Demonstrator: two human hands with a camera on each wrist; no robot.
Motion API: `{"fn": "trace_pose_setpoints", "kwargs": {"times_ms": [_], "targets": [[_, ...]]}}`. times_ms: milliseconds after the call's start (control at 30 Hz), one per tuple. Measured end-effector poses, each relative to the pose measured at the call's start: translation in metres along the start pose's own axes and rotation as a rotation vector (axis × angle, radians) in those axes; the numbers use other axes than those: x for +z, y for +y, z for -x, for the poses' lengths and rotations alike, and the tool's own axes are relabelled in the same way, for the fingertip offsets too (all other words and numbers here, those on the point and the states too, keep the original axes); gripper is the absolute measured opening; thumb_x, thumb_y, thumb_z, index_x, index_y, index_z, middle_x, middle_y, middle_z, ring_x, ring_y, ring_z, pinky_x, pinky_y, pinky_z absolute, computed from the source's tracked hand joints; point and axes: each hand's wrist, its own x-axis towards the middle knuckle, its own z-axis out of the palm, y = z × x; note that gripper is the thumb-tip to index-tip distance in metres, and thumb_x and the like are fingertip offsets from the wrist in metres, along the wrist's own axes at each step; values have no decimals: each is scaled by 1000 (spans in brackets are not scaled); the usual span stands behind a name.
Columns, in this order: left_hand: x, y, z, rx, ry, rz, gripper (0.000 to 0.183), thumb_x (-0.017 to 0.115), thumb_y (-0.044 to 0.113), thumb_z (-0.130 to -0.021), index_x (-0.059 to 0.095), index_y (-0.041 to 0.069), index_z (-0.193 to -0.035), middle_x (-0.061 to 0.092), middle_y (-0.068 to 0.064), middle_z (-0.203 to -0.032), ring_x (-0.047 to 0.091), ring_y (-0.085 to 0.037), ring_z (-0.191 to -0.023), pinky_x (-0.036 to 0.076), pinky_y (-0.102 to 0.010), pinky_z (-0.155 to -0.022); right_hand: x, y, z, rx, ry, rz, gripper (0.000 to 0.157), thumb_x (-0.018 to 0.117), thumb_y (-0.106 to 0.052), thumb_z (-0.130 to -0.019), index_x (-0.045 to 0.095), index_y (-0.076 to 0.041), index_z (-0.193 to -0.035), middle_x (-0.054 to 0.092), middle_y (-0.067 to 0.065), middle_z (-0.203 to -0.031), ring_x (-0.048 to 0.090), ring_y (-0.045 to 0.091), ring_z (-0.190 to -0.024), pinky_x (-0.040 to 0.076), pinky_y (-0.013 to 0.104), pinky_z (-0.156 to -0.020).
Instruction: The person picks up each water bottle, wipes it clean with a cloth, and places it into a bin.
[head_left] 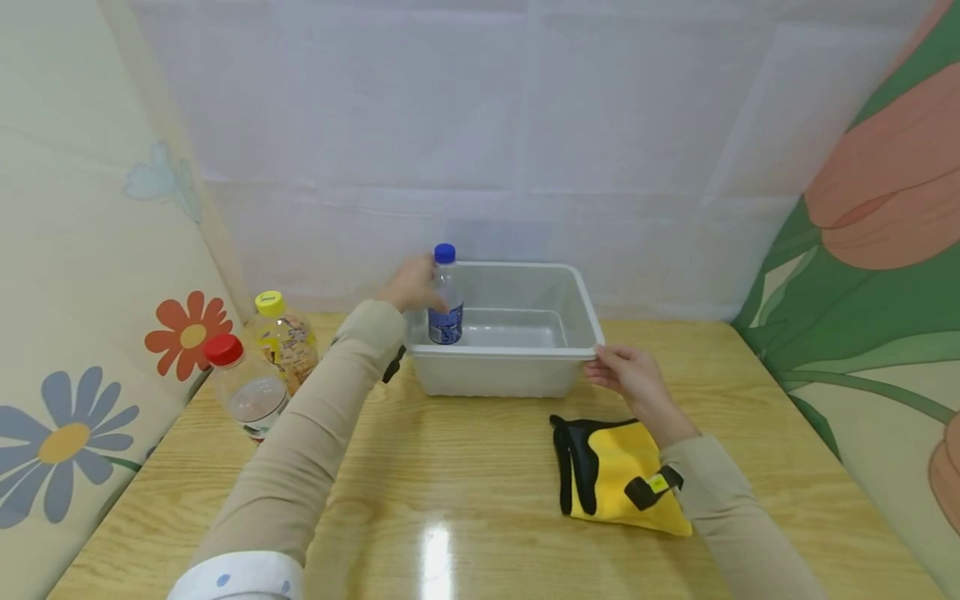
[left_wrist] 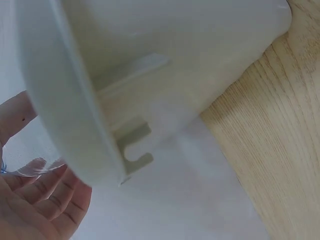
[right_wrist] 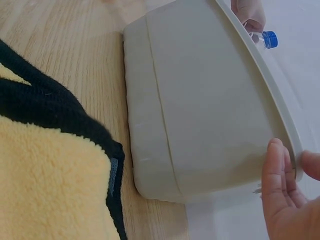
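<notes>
A clear plastic bottle (head_left: 447,325) with a blue cap and blue label stands upright inside the left end of a light grey plastic bin (head_left: 495,373). My left hand (head_left: 414,285) holds this bottle, thumb on the near side. In the left wrist view, the fingers (left_wrist: 50,197) curve round the clear bottle beyond the bin's rim. At the bin's front right corner, my right hand (head_left: 626,375) pinches the rim, thumb on top and fingers beneath. A folded yellow and black fleecy cloth item (head_left: 618,475) lies below my right wrist.
Left of my left forearm stand a bottle with a red cap (head_left: 258,396) and another with a yellow cap (head_left: 288,342). The wooden table (head_left: 420,467) meets a white cloth backdrop (head_left: 480,125) behind the bin. Flower-printed panels flank both sides.
</notes>
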Motion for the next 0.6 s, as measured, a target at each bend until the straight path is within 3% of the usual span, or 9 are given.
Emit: {"fn": "trace_pose_setpoints", "kwargs": {"times_ms": [133, 300, 600], "targets": [[1, -3, -2, 5, -9, 7, 76, 79, 6, -65, 38, -7, -128, 49, -24, -124, 48, -36, -111, 43, -45, -94, -1, 0, 0, -3, 0, 13, 25, 54, -18, -92, 53, 5, -100, 66, 1, -71, 65, 10, -66, 55, 23, -67], [1, -5, -1, 3, -2, 3, 78, 79, 21, -70, 35, -6, -129, 47, -24, -125, 46, -36, -113, 42, -46, -95, -1, 0, -1, 0, 5, 26, 20, 53, -19, -92, 55, 1, -96, 66, 0, -72, 65, 9, -67, 55, 22, -67], [0, -8, 0, -3, 19, 41, 88, 79, 26, -70, 28, -7, -134, 46, -25, -126, 45, -37, -114, 41, -47, -96, -1, 0, -2, 3, -5, 17, 35, 52, -18, -93, 47, 12, -109, 65, 0, -71, 64, 9, -66, 55, 22, -66]]}}
